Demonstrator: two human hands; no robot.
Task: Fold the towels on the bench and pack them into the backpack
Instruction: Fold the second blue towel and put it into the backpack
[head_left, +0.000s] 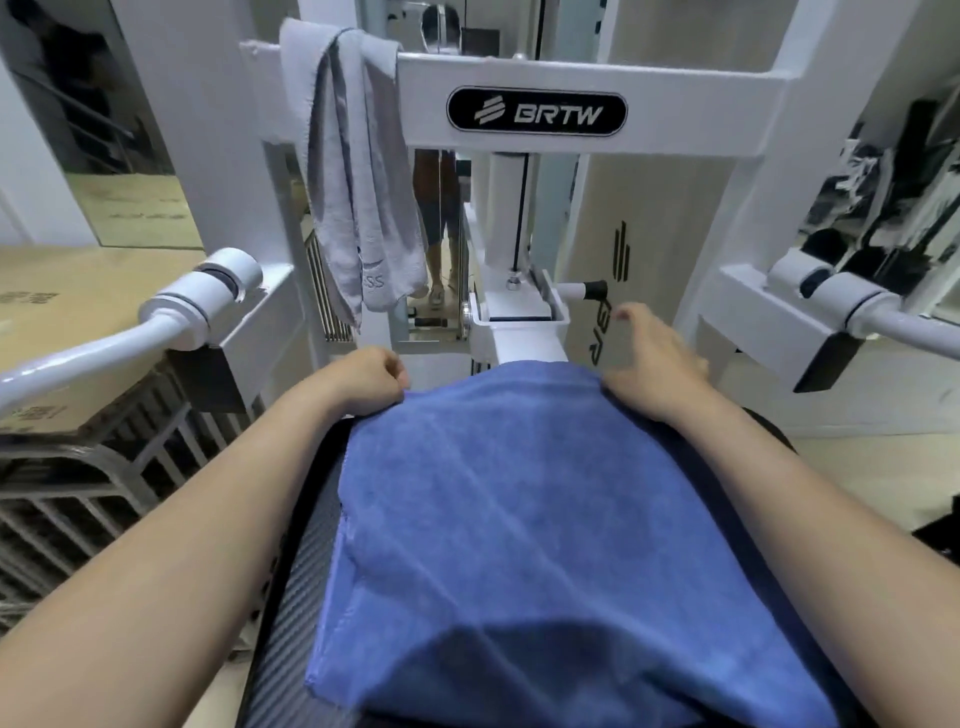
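Left hand (371, 375) is closed, pinching the far left corner of the blue towel (545, 519). Right hand (652, 364) grips the far right corner, fingers partly spread. Towel lies flat along the black worktop (296, 597). Grey towel (358, 176) hangs over the white machine frame (675, 98).
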